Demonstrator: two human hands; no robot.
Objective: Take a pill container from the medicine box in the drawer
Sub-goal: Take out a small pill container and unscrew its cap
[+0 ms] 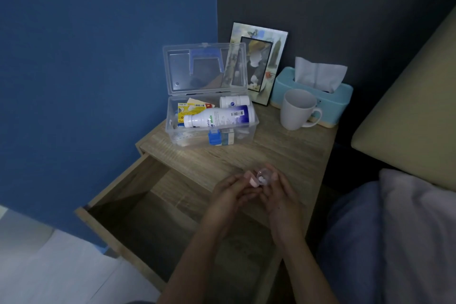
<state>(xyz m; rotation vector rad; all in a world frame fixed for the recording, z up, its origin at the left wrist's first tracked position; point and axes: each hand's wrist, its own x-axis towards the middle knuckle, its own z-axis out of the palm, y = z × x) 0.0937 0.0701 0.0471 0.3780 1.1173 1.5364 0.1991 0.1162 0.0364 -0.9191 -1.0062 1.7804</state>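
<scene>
The clear plastic medicine box (172, 126) stands on the wooden nightstand (283, 150) with its lid raised. Inside lie a large white bottle (219, 116), a smaller white bottle (234, 101) and several packets. Below it the drawer (138, 207) is pulled out and looks dark and bare. Over the nightstand's front edge, both my hands meet around a small clear pill container (263, 176) with white pills inside. My left hand (229, 195) pinches its pink lid (253, 181). My right hand (278, 192) cups the clear body.
A framed picture (269, 57) leans on the wall behind the box. A white mug (296, 110) and a light blue tissue box (340, 101) stand at the back right. A bed with a beige headboard (407, 118) and white bedding (419, 229) lies to the right.
</scene>
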